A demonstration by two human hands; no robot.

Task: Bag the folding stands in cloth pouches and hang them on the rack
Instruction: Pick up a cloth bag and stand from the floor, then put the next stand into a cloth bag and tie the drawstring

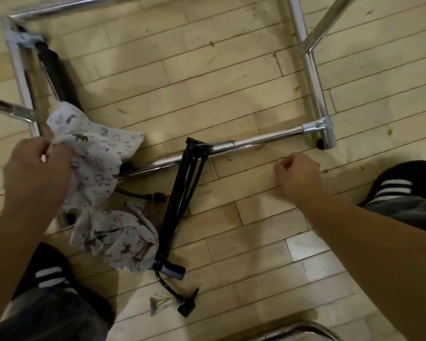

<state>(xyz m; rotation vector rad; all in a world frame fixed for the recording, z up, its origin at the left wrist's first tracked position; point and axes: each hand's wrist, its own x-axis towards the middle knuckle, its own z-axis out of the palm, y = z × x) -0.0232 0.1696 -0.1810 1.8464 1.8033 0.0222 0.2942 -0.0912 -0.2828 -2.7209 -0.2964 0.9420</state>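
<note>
Hands above a pale wood-plank floor: the left hand pinches the edge of a white animal-print cloth pouch in its fingers, while the right hand has its fingers curled into a fist. Between them a folded black metal stand lies on the floor, its far end across the low rail of the chrome tubular rack, a second crumpled print pouch touching it.

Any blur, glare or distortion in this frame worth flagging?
Head view: motion blur smears the rack at its far-left corner and softens the cloth pouch; its chrome tubes glare; the wide-angle lens bends the floorboards; the legs sit in shadow.
</note>
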